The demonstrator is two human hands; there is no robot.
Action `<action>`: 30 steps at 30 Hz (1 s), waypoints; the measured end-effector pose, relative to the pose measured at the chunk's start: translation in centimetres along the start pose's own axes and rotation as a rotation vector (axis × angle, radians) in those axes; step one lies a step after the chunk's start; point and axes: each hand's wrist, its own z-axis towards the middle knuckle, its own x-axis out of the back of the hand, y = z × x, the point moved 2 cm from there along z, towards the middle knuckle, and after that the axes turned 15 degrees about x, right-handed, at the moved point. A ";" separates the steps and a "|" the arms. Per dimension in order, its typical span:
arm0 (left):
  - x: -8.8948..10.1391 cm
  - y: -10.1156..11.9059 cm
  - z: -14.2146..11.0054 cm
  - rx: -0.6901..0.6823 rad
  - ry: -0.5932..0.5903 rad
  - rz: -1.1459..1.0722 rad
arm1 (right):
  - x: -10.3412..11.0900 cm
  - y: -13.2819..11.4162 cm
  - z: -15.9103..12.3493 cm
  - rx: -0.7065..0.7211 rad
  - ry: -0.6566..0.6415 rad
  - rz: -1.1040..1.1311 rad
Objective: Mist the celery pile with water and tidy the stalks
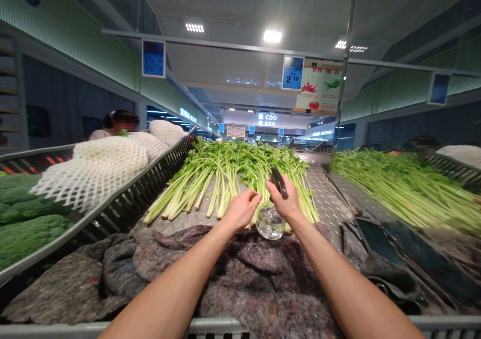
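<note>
My right hand [286, 201] is closed around the neck of a clear spray bottle [270, 224] with a black spray head [278, 181]. Some clear liquid shows in the bottle's round body, which hangs over the near edge of the celery. My left hand [243, 209] is just left of the bottle, its fingers curled together with the tips close to the bottle's neck. What they hold, if anything, is hidden. Bunches of celery [221, 178] lie spread in front of both hands, leaves pointing away and pale stalk ends towards me.
Grey felt cloth [240, 274] lies bunched along the near side. A slatted black divider [150, 178] stands left, with white foam netting [101, 163] and broccoli [30, 238] beyond. A phone [378, 238] lies right, beside a mirror wall [406, 178]. A person [112, 126] is at far left.
</note>
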 end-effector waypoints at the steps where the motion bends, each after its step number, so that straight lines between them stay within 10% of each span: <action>1: 0.0 0.0 0.0 -0.001 0.000 0.000 | 0.0 0.0 0.0 -0.001 0.001 -0.001; 30: 0.0 0.1 -0.2 0.014 -0.018 0.067 | 0.1 0.0 0.0 0.005 0.001 0.021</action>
